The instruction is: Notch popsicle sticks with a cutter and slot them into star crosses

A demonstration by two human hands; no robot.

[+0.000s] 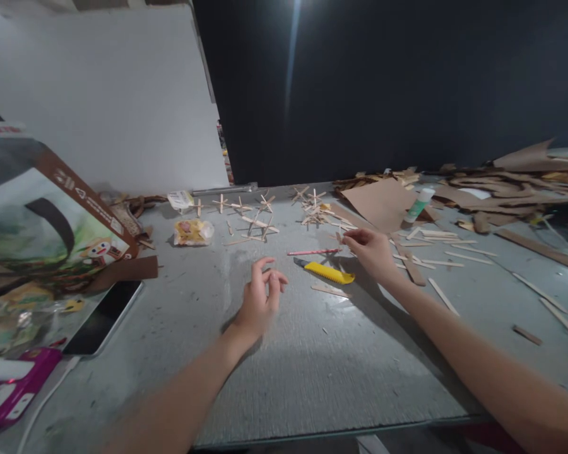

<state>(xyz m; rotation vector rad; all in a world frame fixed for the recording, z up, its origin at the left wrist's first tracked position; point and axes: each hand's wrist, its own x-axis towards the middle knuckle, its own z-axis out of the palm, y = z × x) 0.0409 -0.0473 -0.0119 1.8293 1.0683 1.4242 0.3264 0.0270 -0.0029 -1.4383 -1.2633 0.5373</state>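
My left hand (pixel 259 295) hovers over the grey tabletop (pixel 284 366) with its fingers loosely curled and apart, holding nothing. My right hand (pixel 370 248) reaches further out, fingers bent and pinched near a pink pencil (pixel 313 252) and the loose wooden sticks; whether it grips one I cannot make out. A yellow utility knife (pixel 326 272) lies between the two hands, with a flat wooden stick (pixel 330 290) just in front of it. Small crosses of glued sticks (pixel 258 221) and a pile of sticks (pixel 315 211) lie further back.
A printed carton (pixel 42 214) and a dark phone (pixel 105 316) sit at left, a magenta object (pixel 14 391) at the near left corner. Cardboard sheets (pixel 381 202), a glue tube (pixel 419 205) and scrap cardboard (pixel 511 183) fill the right back. A small packet (pixel 192 232) lies mid-left.
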